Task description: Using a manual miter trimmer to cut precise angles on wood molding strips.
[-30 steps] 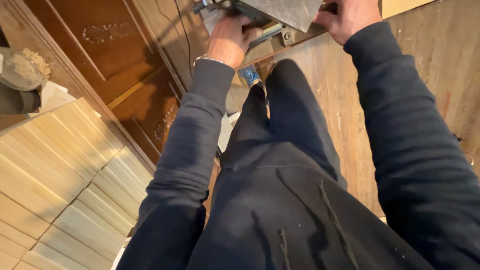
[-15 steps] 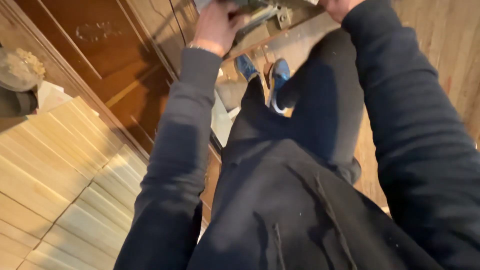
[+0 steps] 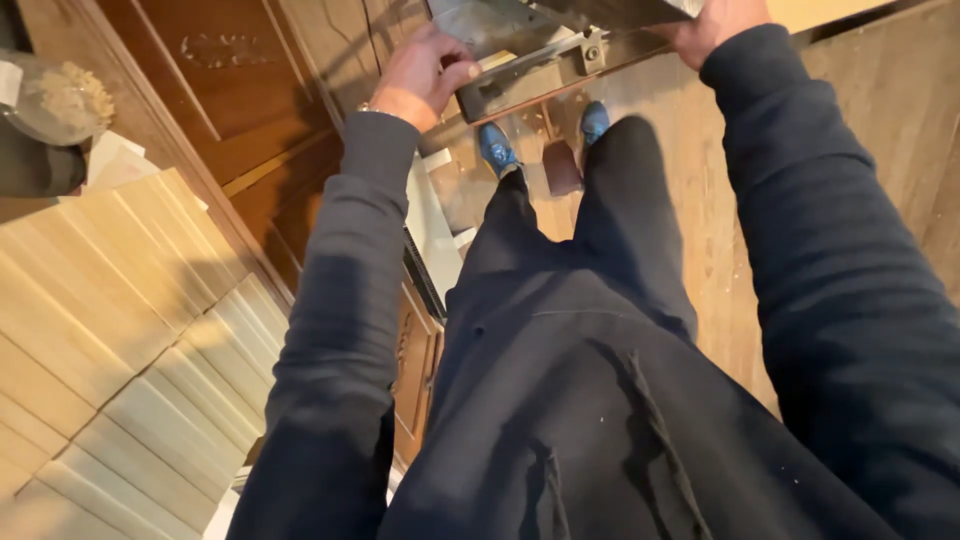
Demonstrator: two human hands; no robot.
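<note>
While I stand, my left hand (image 3: 428, 72) and right hand (image 3: 712, 25) each wrap around an end of the metal tool (image 3: 545, 45), held high above my shoes (image 3: 497, 148). If my hands slip, it could fall and hurt my toes.

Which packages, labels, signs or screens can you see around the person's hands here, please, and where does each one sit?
Clear plastic bag: upper left, rounded, holding pale crumbly bits.
White label: at the bag's left edge, small, rectangular; any marks too small to tell.
No signs or screens in view.
Left hand and right hand grip a grey metal piece at the top, which bears no visible label.
</note>
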